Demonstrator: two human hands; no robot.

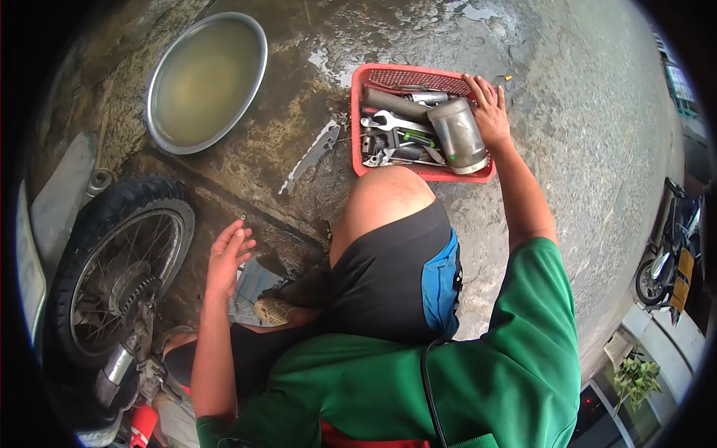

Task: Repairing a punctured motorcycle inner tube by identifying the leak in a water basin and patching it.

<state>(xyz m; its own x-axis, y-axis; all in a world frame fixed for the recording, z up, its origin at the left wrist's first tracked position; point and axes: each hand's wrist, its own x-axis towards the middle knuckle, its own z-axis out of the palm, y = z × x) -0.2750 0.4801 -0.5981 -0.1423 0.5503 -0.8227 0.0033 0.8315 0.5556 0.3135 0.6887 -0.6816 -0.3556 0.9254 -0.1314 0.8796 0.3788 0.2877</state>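
Observation:
My left hand is raised beside the motorcycle wheel, its thumb and fingers pinching a tiny metal piece too small to name. At the far right corner of a red plastic basket, my right hand grips the rim. Inside the basket lie an open-end wrench, a green-handled screwdriver, a grey tube and several other metal tools. A cloudy clear plastic jar leans on top of them, close to my right hand.
A round metal basin of murky liquid stands far left. On the left is a spoked motorcycle wheel with a knobby tire and sprocket. A flat jagged metal strip lies on wet concrete. A red can is lower left; a parked motorcycle, far right.

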